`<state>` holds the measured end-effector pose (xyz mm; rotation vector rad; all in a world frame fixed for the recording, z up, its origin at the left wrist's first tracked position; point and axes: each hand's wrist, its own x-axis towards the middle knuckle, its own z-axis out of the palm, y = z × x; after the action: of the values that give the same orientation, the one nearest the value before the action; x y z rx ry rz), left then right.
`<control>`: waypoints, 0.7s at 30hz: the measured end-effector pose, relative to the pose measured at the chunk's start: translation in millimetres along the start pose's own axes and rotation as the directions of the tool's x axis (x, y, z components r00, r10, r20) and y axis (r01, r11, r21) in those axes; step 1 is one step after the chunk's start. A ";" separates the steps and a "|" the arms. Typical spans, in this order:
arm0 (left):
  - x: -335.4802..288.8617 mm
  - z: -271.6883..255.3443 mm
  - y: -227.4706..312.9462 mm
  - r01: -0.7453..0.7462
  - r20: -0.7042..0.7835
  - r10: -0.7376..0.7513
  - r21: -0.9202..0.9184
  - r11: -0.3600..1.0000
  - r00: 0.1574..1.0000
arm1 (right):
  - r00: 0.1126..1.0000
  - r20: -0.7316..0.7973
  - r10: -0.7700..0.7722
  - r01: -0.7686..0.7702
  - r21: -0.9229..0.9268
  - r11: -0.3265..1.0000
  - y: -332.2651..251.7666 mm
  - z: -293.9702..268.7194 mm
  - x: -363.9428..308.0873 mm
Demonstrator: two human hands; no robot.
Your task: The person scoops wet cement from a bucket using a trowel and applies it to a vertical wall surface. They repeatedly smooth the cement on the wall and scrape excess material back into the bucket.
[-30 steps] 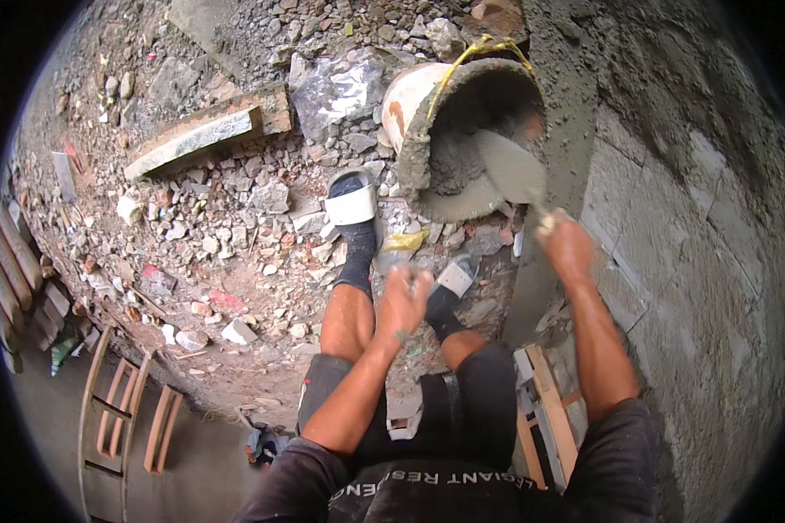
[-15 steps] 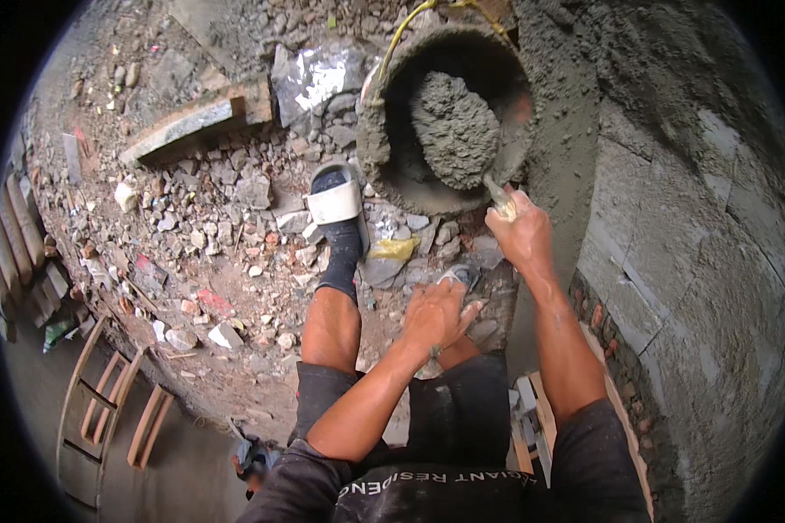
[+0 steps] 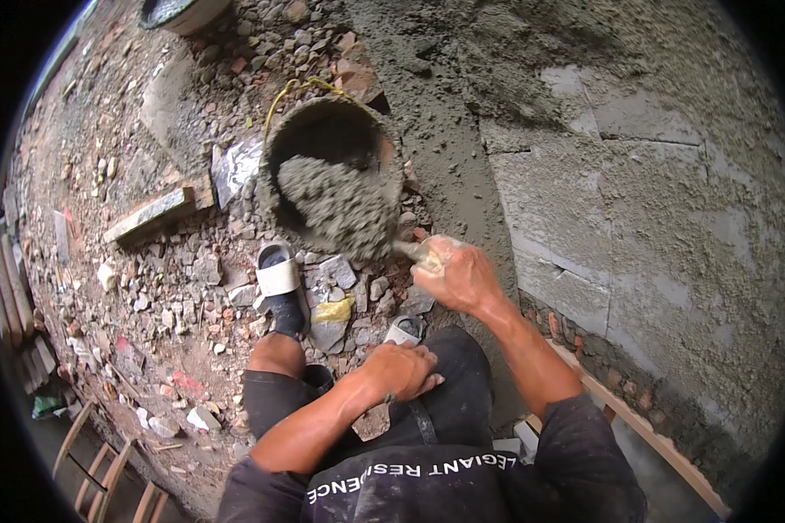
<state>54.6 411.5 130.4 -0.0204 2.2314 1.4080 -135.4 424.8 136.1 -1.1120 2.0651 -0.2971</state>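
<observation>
My right hand (image 3: pixel 458 275) is closed around the handle of a trowel (image 3: pixel 406 249). A heaped load of wet grey mortar (image 3: pixel 336 202) covers the trowel's blade, slightly blurred by motion, over the near part of a bucket. This bucket (image 3: pixel 397 166) is crusted with mortar, has a yellow handle (image 3: pixel 279 100), and stands on the rubble with its dark inside showing. My left hand (image 3: pixel 401 370) rests on my right knee, holding nothing, its fingers loosely bent and the thumb apart.
To the right rises a wall (image 3: pixel 645 174), partly coated with rough mortar over grey blocks. A wooden block (image 3: pixel 153 213) lies on the rubble (image 3: pixel 183 296) at left. Another bucket (image 3: pixel 188 13) stands far off. Timber frames (image 3: pixel 92 475) are at lower left.
My right hand has lifted the mortar-laden trowel partly out of the bucket, toward its near rim. My view has turned rightward, showing more wall. My left hand's fingers have drawn in on the knee.
</observation>
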 end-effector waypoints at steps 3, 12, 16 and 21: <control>-4.1 -6.3 0.4 -0.041 0.036 0.037 0.122 0.992 0.999 | 0.963 0.196 -0.185 0.105 0.358 0.928 30.7 -7.9 8.7; -3.0 -16.6 20.3 -0.237 -0.278 0.353 0.376 0.896 0.893 | 0.805 -0.370 0.464 -0.292 0.435 0.852 193.2 -105.7 -84.0; 10.0 -22.7 25.6 -0.287 -0.313 0.432 0.414 0.864 0.846 | 0.856 -0.426 0.292 -0.323 -0.001 0.946 155.4 -104.8 -118.2; 10.5 -10.0 30.7 -0.257 -0.425 0.466 0.461 0.849 0.776 | 0.936 -0.273 -0.221 0.053 -0.513 0.857 93.2 -51.7 -7.5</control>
<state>33.2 419.8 155.3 0.2052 3.0866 1.2229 -227.2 478.8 127.1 -1.6193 2.4376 -0.0021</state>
